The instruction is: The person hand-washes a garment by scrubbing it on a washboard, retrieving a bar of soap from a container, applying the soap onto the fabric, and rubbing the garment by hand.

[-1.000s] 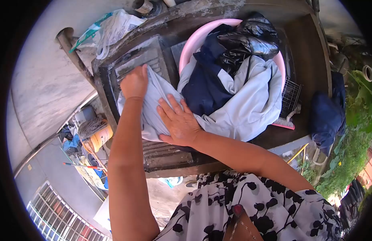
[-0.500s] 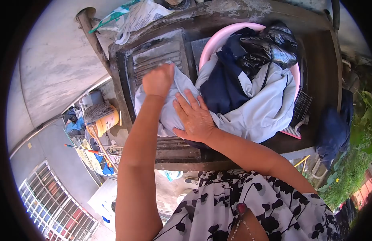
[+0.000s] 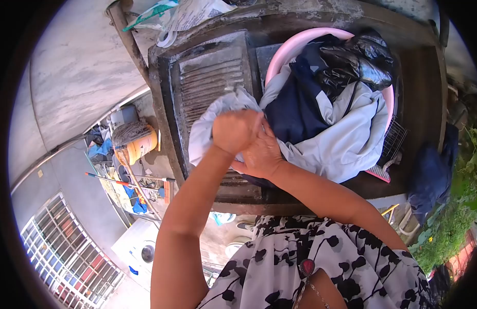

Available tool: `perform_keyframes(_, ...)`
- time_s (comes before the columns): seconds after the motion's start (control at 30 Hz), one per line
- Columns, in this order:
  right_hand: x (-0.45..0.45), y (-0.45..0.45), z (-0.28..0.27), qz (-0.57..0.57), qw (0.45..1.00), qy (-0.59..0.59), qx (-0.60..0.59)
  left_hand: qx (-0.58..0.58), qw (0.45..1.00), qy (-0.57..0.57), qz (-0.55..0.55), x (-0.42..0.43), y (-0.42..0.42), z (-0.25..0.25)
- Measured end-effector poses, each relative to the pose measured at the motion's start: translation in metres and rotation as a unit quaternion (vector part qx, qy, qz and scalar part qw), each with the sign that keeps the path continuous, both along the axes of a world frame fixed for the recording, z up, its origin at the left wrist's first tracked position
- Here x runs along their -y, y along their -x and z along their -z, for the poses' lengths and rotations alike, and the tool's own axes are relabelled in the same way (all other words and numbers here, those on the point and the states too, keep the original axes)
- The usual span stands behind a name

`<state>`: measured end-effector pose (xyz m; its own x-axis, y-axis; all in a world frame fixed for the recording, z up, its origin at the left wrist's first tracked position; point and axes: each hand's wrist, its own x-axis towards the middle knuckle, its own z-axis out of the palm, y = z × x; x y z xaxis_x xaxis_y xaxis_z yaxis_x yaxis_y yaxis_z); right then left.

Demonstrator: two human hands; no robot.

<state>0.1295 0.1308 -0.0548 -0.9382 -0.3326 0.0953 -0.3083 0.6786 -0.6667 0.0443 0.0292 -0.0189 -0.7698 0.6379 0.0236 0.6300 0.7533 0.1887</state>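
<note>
On the ridged washboard (image 3: 210, 82) of a dark stone sink lies a light grey garment (image 3: 207, 123), bunched up. My left hand (image 3: 236, 131) is closed in a fist on the cloth. Right beside it and touching it, my right hand (image 3: 261, 154) presses on the same garment, its fingers partly covered by the left hand. The grey cloth reaches toward a pink basin (image 3: 295, 45), which holds a navy garment (image 3: 295, 113), more grey cloth (image 3: 346, 144) and a shiny black item (image 3: 359, 62).
A pink brush (image 3: 378, 173) and a dark wire rack (image 3: 394, 139) are right of the basin. Dark cloth (image 3: 428, 172) hangs over the sink's right edge. A plastic bag (image 3: 197, 18) sits at the back left, near a pole (image 3: 130, 46). An orange bucket (image 3: 138, 144) stands left.
My left hand has moved down and right across the washboard to my right hand, gathering the grey cloth. More of the ridges show. The view has shifted slightly.
</note>
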Motion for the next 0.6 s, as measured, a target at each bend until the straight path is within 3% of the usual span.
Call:
perform_keyframes(0.03, 0.001, 0.001, -0.001, -0.001, 1.0, 0.004, -0.001, 0.006, 0.999, -0.018, 0.046, -0.001, -0.017, -0.009)
perform_keyframes(0.13, -0.001, 0.003, -0.006, 0.003, 1.0, -0.005, 0.031, -0.038, 0.998, 0.012, 0.046, 0.029, 0.038, 0.025)
perform_keyframes(0.23, -0.002, 0.01, -0.008, 0.019, 1.0, -0.01, 0.007, -0.085, 0.988, 0.058, -0.118, 0.027, 0.133, 0.049)
perform_keyframes(0.3, -0.002, 0.004, -0.011, 0.021, 1.0, -0.009, -0.003, -0.121, 0.981, 0.036, -0.145, 0.025, 0.122, 0.05)
perform_keyframes(0.37, -0.005, 0.005, -0.008, 0.007, 1.0, -0.004, -0.001, -0.035, 0.988, 0.08, -0.129, 0.008, 0.074, 0.023)
perform_keyframes(0.43, -0.005, 0.001, -0.012, 0.009, 1.0, -0.01, 0.004, 0.021, 1.0, -0.015, 0.013, 0.005, 0.01, 0.012)
perform_keyframes(0.47, -0.005, -0.004, -0.008, -0.017, 0.999, -0.001, 0.029, 0.02, 1.0, -0.013, 0.012, 0.007, 0.006, 0.008)
perform_keyframes(0.53, -0.005, 0.0, -0.005, -0.027, 0.998, -0.026, 0.054, 0.007, 0.998, -0.036, 0.043, 0.013, 0.009, 0.014)
perform_keyframes(0.57, -0.005, 0.005, -0.007, -0.03, 0.998, -0.027, 0.048, -0.037, 0.999, -0.025, -0.013, 0.02, 0.046, 0.035)
perform_keyframes(0.6, -0.004, 0.011, -0.008, -0.013, 0.999, -0.013, 0.028, -0.061, 0.994, 0.059, -0.073, 0.02, 0.085, 0.046)
